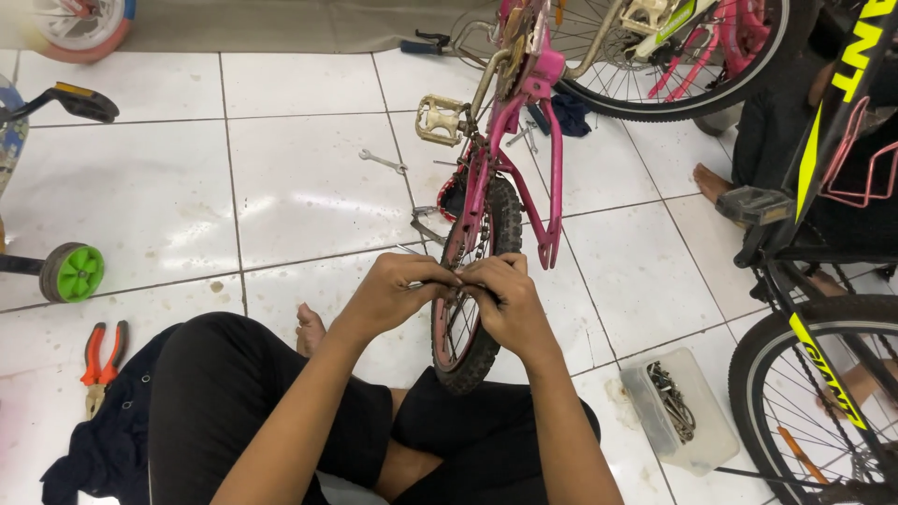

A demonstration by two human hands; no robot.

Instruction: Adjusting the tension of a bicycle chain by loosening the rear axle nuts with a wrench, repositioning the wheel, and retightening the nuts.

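Here, both hands, left [398, 292] and right [505, 297], pinched closed on pink bike's rear wheel [468, 309], clear plastic parts box [678, 410] right.

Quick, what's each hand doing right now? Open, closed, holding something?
Left hand: closed, fingers pinched at the small rear wheel of the pink bicycle.
Right hand: closed at the same spot; what it grips cannot be told.

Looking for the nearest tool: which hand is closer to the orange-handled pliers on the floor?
Left. The left hand sits on the pliers' side of the pink bike's wheel; the right hand is farther off.
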